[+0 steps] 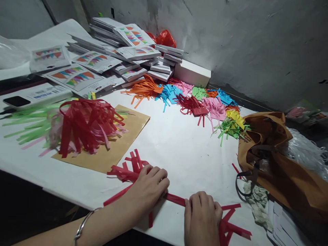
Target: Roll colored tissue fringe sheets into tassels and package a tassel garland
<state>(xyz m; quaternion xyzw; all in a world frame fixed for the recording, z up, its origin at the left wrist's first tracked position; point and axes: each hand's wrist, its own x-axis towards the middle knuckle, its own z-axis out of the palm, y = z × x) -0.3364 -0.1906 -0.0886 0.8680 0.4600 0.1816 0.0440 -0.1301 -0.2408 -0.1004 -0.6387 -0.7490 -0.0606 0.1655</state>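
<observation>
A red tissue-paper tassel (pixel 175 199) lies stretched across the near part of the white table, its middle rolled into a narrow band. My left hand (pixel 152 184) is closed over the band on one side, with cut strips fanning out beyond its fingers. On the other side my right hand (pixel 203 215) has its fingers curled down on the band, and more loose red strips spread past it. The undersides of both hands and the fingertips are partly hidden. To the left, a heap of red tassels (pixel 88 126) rests over pink, yellow and green ones on a brown paper envelope (pixel 138 119).
Bundles of coloured fringe, such as an orange one (pixel 146 89), line the back of the white table (pixel 176 136). Behind them are stacked printed packets (pixel 135 34) and a white box (pixel 192 73). A brown bag (pixel 282 164) and a crumpled pale cloth (pixel 258 205) lie right.
</observation>
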